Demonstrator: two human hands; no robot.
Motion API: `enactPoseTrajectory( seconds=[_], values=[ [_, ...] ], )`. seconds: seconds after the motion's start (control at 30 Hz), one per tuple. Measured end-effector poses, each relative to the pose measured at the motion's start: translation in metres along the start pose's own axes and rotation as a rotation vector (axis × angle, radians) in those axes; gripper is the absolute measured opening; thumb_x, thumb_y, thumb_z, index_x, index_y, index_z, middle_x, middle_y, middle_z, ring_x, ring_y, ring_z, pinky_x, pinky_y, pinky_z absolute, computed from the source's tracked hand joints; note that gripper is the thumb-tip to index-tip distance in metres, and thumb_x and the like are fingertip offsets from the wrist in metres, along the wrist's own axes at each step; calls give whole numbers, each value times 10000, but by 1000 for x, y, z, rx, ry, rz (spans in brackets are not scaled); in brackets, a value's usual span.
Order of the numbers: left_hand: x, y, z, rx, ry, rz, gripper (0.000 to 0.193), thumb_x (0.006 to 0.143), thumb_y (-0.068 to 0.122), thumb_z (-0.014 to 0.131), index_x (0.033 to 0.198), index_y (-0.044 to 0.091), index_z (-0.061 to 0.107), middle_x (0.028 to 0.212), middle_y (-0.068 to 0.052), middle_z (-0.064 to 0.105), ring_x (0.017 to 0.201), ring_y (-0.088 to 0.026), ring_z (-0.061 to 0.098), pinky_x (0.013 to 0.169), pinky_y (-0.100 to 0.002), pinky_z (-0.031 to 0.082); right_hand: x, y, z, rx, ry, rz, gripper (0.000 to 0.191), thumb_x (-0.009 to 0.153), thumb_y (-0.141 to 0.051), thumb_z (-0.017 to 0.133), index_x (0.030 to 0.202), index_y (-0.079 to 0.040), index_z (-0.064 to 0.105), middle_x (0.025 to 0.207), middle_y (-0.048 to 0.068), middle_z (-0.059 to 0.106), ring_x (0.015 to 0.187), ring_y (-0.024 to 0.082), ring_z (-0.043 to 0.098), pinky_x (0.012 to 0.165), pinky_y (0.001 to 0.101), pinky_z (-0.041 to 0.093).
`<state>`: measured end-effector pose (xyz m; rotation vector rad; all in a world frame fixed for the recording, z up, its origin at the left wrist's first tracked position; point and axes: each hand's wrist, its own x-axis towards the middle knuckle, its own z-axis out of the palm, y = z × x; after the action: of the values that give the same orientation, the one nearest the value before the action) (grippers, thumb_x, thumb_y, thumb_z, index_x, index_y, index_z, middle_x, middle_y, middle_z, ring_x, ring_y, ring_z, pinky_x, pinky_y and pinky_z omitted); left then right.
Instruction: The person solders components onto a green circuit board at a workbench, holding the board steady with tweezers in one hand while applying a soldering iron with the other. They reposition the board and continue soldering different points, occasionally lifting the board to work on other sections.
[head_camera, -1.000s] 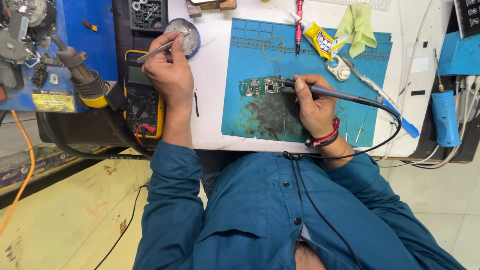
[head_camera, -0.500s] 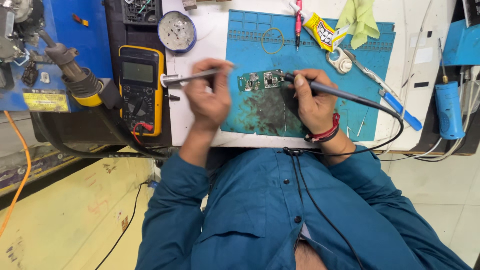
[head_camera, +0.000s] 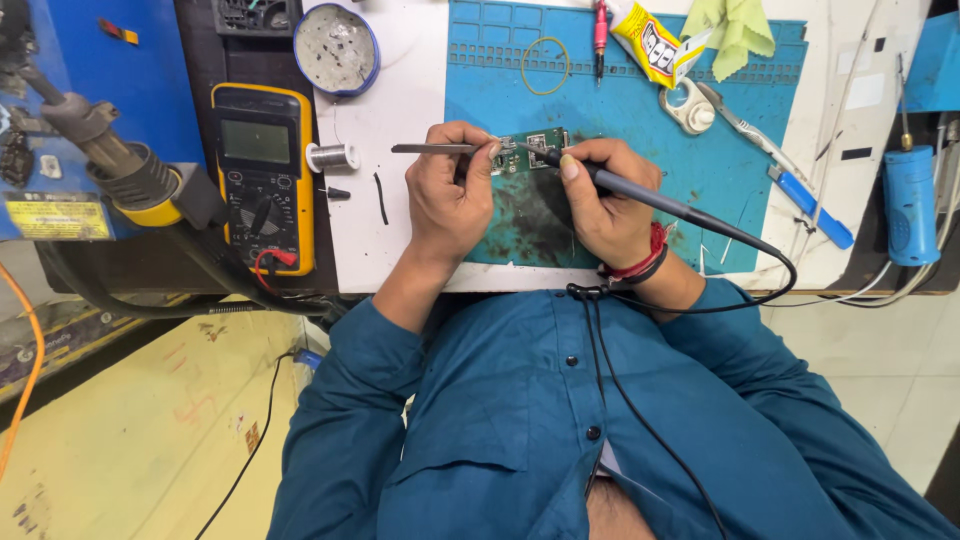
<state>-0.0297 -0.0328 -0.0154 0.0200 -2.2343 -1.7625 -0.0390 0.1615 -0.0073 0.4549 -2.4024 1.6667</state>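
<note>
The left hand (head_camera: 450, 195) grips tweezers (head_camera: 440, 149), their tips meeting a small green board (head_camera: 530, 152) that lies on the blue mat (head_camera: 700, 160) just beyond both hands; the right hand (head_camera: 605, 200) clasps a soldering iron (head_camera: 640, 197) like a pen, its tip touching the same board, its black cord trailing off to the right. Left of the left hand lie a solder spool (head_camera: 330, 157), a yellow multimeter (head_camera: 262, 175) and a round tin (head_camera: 336, 47). Beyond the right hand lie a glue tube (head_camera: 648, 42), a green cloth (head_camera: 735, 25) and a blue-handled tool (head_camera: 810, 205), none blocking the board.
</note>
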Motion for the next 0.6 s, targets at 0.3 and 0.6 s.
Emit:
enactPoseTrajectory(
  seconds=[0.3, 0.6],
  values=[
    [2, 0, 1, 22, -16, -44, 97, 1023, 26, 695, 1073, 35, 612, 834, -33, 707, 666, -65, 624, 612, -233, 503, 3, 3, 2, -46, -22, 10, 80, 1029, -59, 711, 1033, 10, 670, 778, 71, 660, 637, 143, 578, 616, 285, 435],
    [3, -1, 1, -5, -27, -49, 95, 1035, 32, 686, 1079, 34, 602, 860, -35, 717, 682, -59, 631, 620, -226, 506, 5, 3, 0, -40, -41, -10, 77, 1032, -59, 711, 1040, 6, 670, 809, 78, 671, 654, 148, 578, 621, 294, 435]
  ],
)
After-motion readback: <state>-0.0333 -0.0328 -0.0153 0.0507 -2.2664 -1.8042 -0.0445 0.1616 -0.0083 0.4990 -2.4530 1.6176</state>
